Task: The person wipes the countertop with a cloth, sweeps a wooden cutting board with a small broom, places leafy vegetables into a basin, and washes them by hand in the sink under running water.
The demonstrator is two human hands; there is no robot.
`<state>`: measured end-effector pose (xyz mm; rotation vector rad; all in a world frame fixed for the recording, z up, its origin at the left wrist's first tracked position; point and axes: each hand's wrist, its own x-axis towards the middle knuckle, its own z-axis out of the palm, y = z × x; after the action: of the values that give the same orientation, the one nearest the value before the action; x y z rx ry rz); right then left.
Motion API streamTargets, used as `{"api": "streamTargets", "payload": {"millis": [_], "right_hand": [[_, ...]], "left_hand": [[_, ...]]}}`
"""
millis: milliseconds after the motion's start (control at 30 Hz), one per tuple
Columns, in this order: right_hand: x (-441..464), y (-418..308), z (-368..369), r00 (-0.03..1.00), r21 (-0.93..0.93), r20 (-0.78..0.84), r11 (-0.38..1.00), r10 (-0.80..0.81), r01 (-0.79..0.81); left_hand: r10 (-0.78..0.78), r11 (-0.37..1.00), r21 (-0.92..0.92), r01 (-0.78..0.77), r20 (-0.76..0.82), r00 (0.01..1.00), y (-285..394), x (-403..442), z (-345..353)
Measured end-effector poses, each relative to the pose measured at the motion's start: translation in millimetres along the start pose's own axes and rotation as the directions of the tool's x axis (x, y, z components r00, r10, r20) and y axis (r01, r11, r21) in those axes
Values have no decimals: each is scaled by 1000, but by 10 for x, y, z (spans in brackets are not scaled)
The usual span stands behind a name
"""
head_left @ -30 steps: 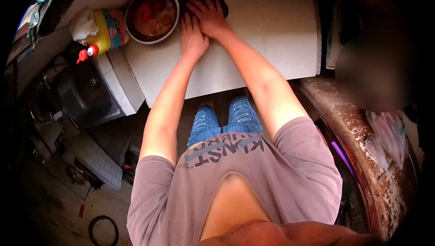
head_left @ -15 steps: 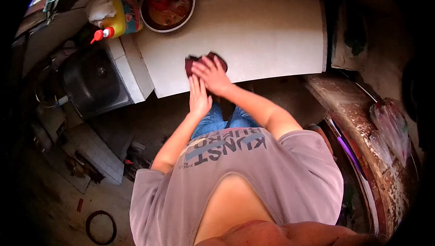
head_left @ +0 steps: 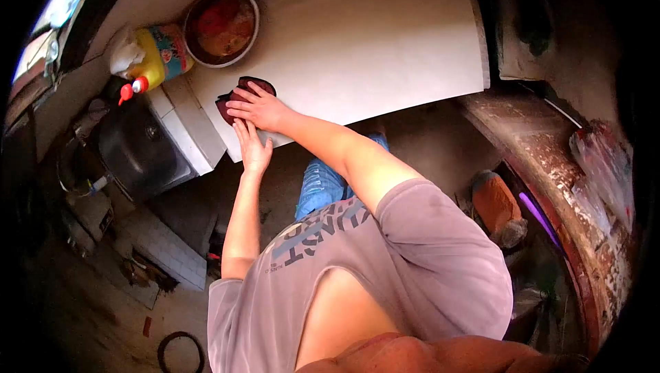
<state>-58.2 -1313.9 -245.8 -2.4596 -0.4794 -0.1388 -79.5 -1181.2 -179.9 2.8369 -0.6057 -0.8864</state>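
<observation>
A dark maroon cloth point(head_left: 224, 110) lies bunched on the white tabletop point(head_left: 385, 36), near its front left corner. My right hand point(head_left: 261, 109) rests flat on the cloth with its fingers spread. Just below it, my left hand point(head_left: 254, 151) is stretched out, fingers extended and their tips at the cloth's near edge; whether they touch it I cannot tell. Neither hand is wrapped around anything. Part of the cloth is hidden under the right hand.
At the back left stand a metal basin point(head_left: 256, 27) with something red in brownish liquid and a yellow jug point(head_left: 157, 57) with a red spout. Left of the table is a black sink point(head_left: 141, 143). A worn wooden surface point(head_left: 529, 146) bearing a plastic bag point(head_left: 601, 173) is at right.
Both hands and the cloth have moved left along the tabletop, toward the sink side. The whole view has also turned and shifted a little.
</observation>
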Motion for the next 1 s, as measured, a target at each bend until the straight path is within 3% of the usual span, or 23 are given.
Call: {"api": "streamTargets", "payload": {"millis": [233,400,533,733,933,1000], "right_hand": [[-833,315,-761,936,-45,-94,938,340,-345],[-1731,588,-1132,815,-99,-214,818,539,-567],[-2398,812,-1468,648,-117,-271,644,712,-756],[-3128,1250,-1923,473,-119,-439,472,764,-874],[-3255,1803,-2252,354,-113,-532,349,769,-930],[-3224,1985,-2376,391,-139,-527,378,755,-915]], "left_hand": [[306,951,28,-307,37,951,804,197,78],[555,823,72,-564,110,824,1744,294,168],[692,712,12,-702,154,705,2491,432,387],[832,523,63,-850,182,525,3472,713,649],[866,462,120,-879,155,476,4114,1127,653],[884,438,145,-887,108,454,4223,1300,643]]}}
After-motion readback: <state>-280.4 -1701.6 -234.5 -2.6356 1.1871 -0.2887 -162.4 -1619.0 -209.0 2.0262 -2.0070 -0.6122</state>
